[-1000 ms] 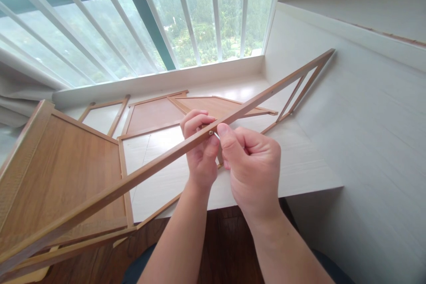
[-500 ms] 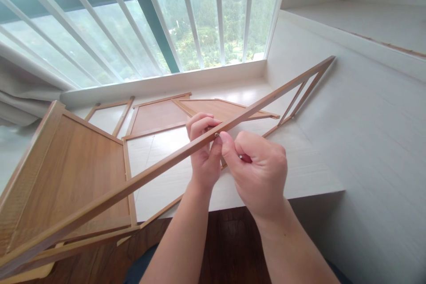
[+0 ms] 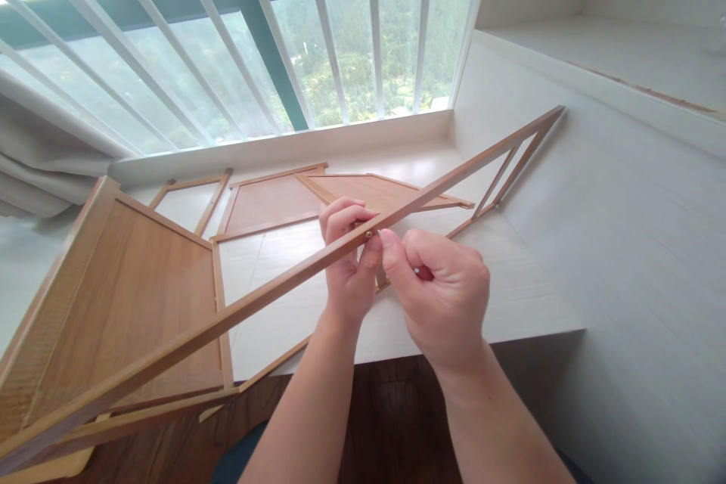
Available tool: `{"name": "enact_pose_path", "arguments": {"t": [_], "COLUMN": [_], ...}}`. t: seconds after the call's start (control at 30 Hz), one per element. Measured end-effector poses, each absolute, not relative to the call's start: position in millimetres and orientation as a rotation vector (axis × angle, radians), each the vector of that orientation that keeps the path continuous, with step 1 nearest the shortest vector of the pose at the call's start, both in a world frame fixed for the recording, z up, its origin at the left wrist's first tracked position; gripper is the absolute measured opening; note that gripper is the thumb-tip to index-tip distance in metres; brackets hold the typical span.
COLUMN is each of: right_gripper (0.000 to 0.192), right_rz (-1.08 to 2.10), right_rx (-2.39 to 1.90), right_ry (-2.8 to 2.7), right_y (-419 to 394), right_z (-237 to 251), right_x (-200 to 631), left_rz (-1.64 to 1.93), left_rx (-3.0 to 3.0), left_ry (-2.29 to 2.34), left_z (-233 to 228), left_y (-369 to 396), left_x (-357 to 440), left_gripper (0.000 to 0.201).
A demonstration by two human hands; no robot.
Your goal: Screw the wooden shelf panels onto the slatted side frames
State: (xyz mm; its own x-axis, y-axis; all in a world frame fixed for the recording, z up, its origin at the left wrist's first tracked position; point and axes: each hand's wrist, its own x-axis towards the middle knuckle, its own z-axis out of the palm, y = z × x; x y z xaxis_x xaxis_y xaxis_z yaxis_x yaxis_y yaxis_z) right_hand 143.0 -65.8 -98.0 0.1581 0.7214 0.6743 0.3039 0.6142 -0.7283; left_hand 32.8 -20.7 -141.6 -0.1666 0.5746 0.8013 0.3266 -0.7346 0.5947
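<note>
Left hand [image 3: 347, 261]: we see it wrapped round the long wooden rail [image 3: 238, 310] near its middle, fingers curled over the far side, thumb on the near side. Closed on the rail.
Right hand [image 3: 439, 295]: closed into a loose fist just right of the left hand, thumb and forefinger tip pressed at a small metal screw [image 3: 368, 234] set in the rail. A small metal bit shows between the curled fingers; prob. a key or tool, too small for us to tell.
Rail: runs diag. from bottom left to upper right, lifted off the surface; belongs to a ladder-like wooden frame [image 3: 510, 159] whose far end leans at the white wall [image 3: 624, 242].
Wooden panel [image 3: 113, 295]: lower left, w/ a raised rim, joined to the same frame, hanging partly past the ledge edge.
White ledge [image 3: 510, 295]: under the hands, below the window.
Other frame pieces [image 3: 272, 200]: lying flat on the ledge, behind the hands.
Window bars [image 3: 318, 30]: white, slanted, trees beyond.
Floor [image 3: 391, 408]: dark wood, below the ledge, between our forearms.
</note>
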Motion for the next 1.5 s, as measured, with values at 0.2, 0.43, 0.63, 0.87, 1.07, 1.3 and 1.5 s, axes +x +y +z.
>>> {"name": "enact_pose_path", "arguments": {"t": [0.2,0.43,0.63,0.87,1.07,1.3,1.5], "right_gripper": [0.05,0.05,0.05,0.049,0.049,0.049,0.05], "right_rz": [0.45,0.47,0.468,0.496,0.49,0.515,0.478], "right_rx": [-0.941,-0.942,-0.94,-0.939,-0.933,-0.943,-0.981], "right_ry": [-1.476,-1.499,-1.475,-1.482,-1.457,-1.475,-1.439], "right_y": [-65,-63,-65,-67,-68,-68,-68], "right_z": [-99,-95,-94,-93,-90,-90,-90], "right_x": [144,146,145,140,141,141,140], "left_rz": [2.005,1.987,1.981,1.966,1.961,1.959,1.957], "left_rx": [1.888,1.914,1.946,1.947,1.948,1.927,1.947], "left_ry": [1.036,1.048,1.083,1.105,1.145,1.123,1.146], "left_z": [-140,-142,-140,-140,-141,-141,-139], "left_y": [-22,-22,-22,-23,-23,-24,-24], "left_x": [32,29,29,29,29,29,30], "left_gripper": [0.014,0.017,0.016,0.014,0.014,0.013,0.012]}}
